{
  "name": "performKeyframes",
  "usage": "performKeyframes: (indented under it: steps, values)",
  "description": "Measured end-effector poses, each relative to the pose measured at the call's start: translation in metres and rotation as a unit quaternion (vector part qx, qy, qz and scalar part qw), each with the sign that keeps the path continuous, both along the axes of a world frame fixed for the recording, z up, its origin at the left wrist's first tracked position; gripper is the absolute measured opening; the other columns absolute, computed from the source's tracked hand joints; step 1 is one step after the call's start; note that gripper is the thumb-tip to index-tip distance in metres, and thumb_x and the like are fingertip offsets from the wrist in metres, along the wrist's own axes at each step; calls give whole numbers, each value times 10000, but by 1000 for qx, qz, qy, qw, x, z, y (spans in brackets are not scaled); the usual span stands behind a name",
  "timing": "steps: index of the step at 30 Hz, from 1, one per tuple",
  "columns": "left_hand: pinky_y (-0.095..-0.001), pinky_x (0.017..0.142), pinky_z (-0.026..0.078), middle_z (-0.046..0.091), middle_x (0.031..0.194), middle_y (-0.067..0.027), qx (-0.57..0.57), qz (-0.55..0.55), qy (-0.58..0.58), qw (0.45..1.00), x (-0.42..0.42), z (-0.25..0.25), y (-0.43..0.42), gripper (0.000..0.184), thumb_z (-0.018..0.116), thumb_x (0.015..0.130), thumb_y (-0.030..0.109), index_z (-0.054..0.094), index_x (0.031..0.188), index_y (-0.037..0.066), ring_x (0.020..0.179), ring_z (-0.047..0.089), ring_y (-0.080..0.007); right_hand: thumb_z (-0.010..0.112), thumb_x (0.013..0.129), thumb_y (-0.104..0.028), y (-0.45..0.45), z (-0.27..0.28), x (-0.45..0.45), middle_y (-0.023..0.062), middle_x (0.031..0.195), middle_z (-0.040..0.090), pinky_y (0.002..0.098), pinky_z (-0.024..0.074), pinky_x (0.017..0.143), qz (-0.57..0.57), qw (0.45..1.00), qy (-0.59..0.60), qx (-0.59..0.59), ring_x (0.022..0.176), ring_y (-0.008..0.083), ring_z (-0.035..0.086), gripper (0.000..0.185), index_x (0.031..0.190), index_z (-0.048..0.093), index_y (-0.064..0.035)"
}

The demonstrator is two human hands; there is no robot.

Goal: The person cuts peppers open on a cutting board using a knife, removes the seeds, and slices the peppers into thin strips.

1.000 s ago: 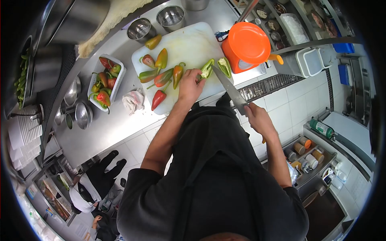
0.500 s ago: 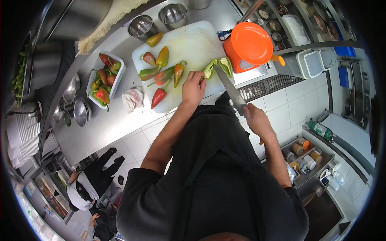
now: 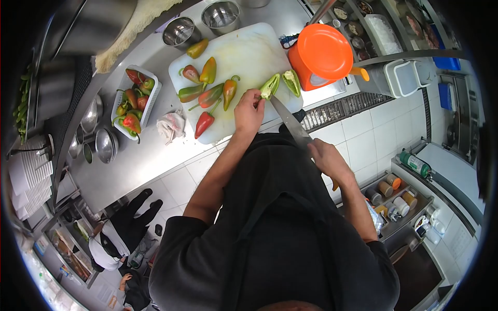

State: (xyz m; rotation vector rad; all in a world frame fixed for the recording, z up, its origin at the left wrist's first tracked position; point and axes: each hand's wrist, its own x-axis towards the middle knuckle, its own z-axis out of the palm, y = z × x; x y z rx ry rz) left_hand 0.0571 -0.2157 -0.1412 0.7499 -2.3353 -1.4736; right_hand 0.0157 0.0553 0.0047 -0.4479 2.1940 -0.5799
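My left hand [image 3: 249,111] is closed on one half of a green pepper [image 3: 270,87], its cut side showing pale seeds. In my right hand [image 3: 329,158] is a large knife [image 3: 289,123], gripped by the handle. The knife's tip reaches the lower end of that half; whether it touches is hard to tell. The other pepper half [image 3: 291,83] lies cut side up at the right edge of the white cutting board [image 3: 249,52]. Several whole red, orange and green peppers [image 3: 211,96] lie on the board left of my left hand.
An orange scale [image 3: 324,54] stands right of the board. Steel bowls [image 3: 221,18] sit behind it. To the left are a white basket [image 3: 151,106] of peppers and a crumpled cloth [image 3: 170,127]. Two other people [image 3: 116,233] are at the lower left.
The knife has moved left and down, from between the two pepper halves to the lower end of the held half. My right hand shifted slightly left and down with it.
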Motion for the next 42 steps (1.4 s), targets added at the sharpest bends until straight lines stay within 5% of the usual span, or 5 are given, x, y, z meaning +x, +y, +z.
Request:
performKeyframes:
  steps: [11,23,24,27,42]
  values:
    - [-437,800,624,725,1083,-147,-174,-19,17,984,-2,7,-4,343,810,891,36,666,1202,49,960,771,-320,574,1112,-300,0,-14,3,308,847,710,603,538,774,22,998,66,4,850,523,696,335,1007,635,12]
    - [-402,809,640,715,1188,-142,-188,-8,-24,982,-17,17,-11,395,798,908,39,696,1289,35,906,767,-268,578,1111,-302,-12,-30,7,275,791,708,605,548,723,11,994,110,-5,796,506,703,304,998,613,-22]
    - [-479,902,619,681,1304,-163,-195,-27,-35,980,-19,15,-14,381,755,941,107,685,1312,51,1086,732,-372,578,1111,-302,-13,-28,6,271,783,708,605,550,714,13,992,123,1,784,503,704,304,994,611,-23]
    - [-488,932,615,689,1289,-158,-207,-46,-54,976,-28,11,-14,397,751,950,131,681,1333,52,1110,723,-380,575,1112,-299,-20,-23,0,266,761,706,603,555,689,20,988,152,18,749,497,705,307,985,607,-22]
    - [-472,800,617,721,1144,-201,-158,21,-17,987,-49,6,-21,335,756,939,106,733,1250,-18,907,750,-360,590,1108,-285,-41,-65,12,271,741,699,599,555,661,-25,986,158,-48,718,494,705,301,990,604,-8]
